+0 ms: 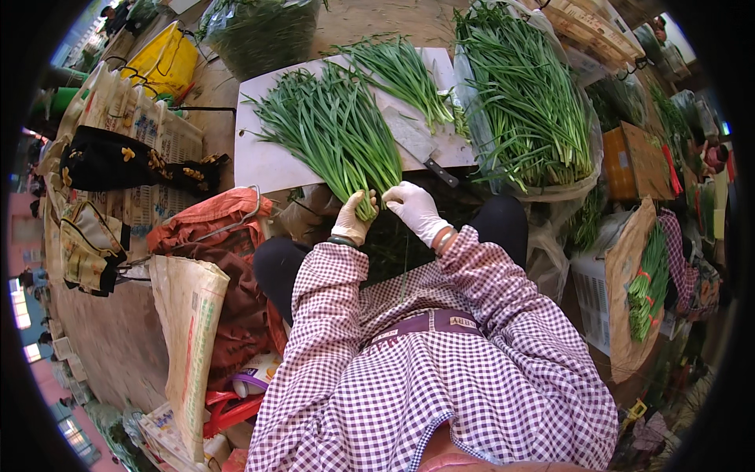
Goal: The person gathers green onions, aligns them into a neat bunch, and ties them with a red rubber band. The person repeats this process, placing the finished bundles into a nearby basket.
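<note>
My left hand, in a white glove, grips the stem ends of a large bunch of Chinese chives. The bunch's leaves fan out over a white board. Close beside the stem ends, my gloved right hand has its fingertips drawn together; whether they pinch a thin stem is too small to tell. A cleaver with a black handle lies flat on the board, right of the bunch. Behind it rests a smaller pile of chives.
A plastic-lined container heaped with chives stands right of the board. On the left are a plastic crate with a black cloth, a yellow basket and a red bag. Tied chives lie on cardboard at far right.
</note>
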{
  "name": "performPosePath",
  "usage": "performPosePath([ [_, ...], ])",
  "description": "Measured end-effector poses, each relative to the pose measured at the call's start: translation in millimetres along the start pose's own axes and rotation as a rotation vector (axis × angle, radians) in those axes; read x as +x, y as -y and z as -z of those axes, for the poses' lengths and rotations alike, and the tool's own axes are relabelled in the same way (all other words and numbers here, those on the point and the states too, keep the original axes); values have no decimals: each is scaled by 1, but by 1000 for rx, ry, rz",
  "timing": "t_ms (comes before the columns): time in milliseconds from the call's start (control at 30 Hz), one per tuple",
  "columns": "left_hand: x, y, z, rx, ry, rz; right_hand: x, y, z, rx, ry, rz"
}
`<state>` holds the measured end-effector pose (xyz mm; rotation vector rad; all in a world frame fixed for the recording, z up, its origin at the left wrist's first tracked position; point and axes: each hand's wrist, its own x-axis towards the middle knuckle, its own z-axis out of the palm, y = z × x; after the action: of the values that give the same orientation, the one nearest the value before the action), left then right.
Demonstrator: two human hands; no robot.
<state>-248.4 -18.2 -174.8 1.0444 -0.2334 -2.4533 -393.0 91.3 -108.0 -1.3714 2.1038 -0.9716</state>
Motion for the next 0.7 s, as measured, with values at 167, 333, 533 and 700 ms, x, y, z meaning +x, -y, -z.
performPosePath([
  [167, 3, -2, 4, 140, -111, -45, 16, -18, -2, 13, -179, -255],
  [333, 11, 4, 5, 229, -140, -60, 11, -18, -6, -47, -234, -68],
  [533, 18, 8, 10, 132, -39, -28, 7, -9, -15, -178, -206, 120],
  [700, 14, 9, 9, 7, 36, 24, 11, -18, -17, -173, -237, -71],
])
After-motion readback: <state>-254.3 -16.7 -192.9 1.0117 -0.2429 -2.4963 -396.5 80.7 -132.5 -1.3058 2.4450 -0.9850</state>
